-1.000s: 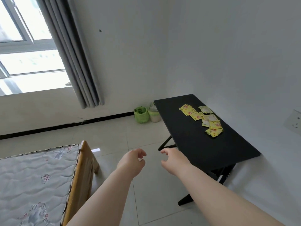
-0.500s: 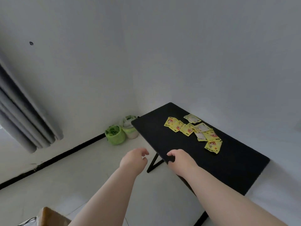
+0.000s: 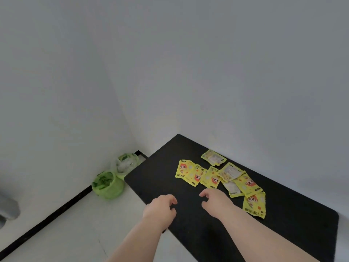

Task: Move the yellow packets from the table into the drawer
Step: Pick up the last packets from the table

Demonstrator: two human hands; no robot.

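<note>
Several yellow packets (image 3: 217,174) lie scattered and partly overlapping on the black table (image 3: 160,167), toward its far right side by the wall. My right hand (image 3: 215,202) hovers over the table just short of the nearest packets, fingers loosely curled, holding nothing. My left hand (image 3: 161,208) hangs over the table's left edge, fingers loosely curled and empty. One packet (image 3: 255,205) lies to the right of my right wrist. No drawer is in view.
Two bins lined with green bags stand on the floor in the corner, one green (image 3: 107,185) and one pale (image 3: 127,164), left of the table. White walls close behind and to the right. A grey curtain edge (image 3: 7,208) shows at far left.
The view has swung right and closer to the table; window and bed are out of view. Both hands have moved forward, from over the floor to over the table near the packets.
</note>
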